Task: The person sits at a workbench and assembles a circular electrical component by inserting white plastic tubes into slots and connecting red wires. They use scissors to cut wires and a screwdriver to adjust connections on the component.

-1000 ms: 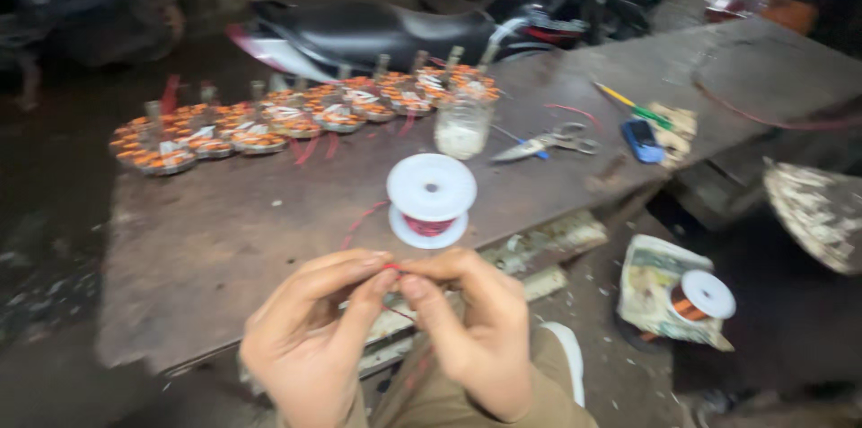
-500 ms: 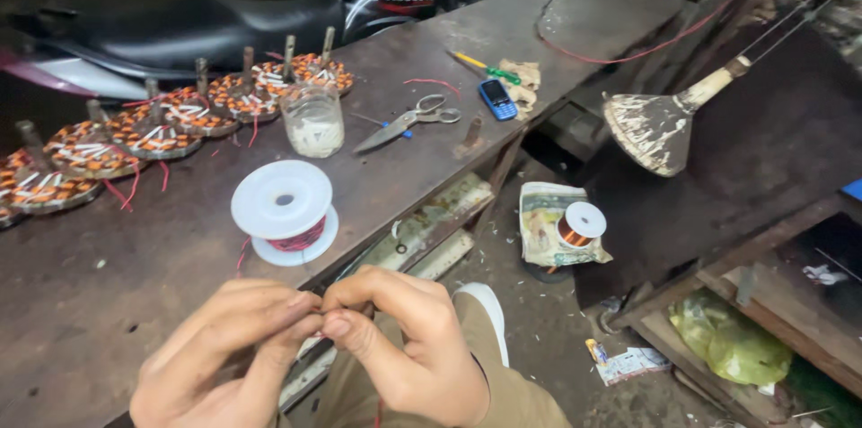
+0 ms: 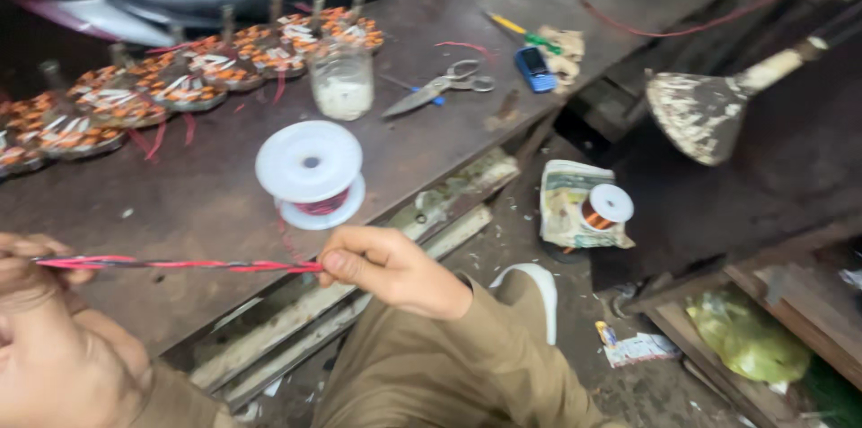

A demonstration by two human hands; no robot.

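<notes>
Your right hand (image 3: 395, 268) pinches one end of a twisted red and black wire (image 3: 180, 264); your left hand (image 3: 31, 271) is closed on the other end, holding it taut over the desk (image 3: 215, 203) edge. The white spool (image 3: 311, 173) stands just beyond it, scissors (image 3: 440, 88) farther back.

A row of copper-wound stator coils (image 3: 180, 87) lines the wooden workbench (image 3: 449, 136). Near them stand a glass jar (image 3: 342, 83), scissors (image 3: 437, 89) and a small blue phone (image 3: 535, 68). A second spool (image 3: 603, 208) lies on the floor.
</notes>
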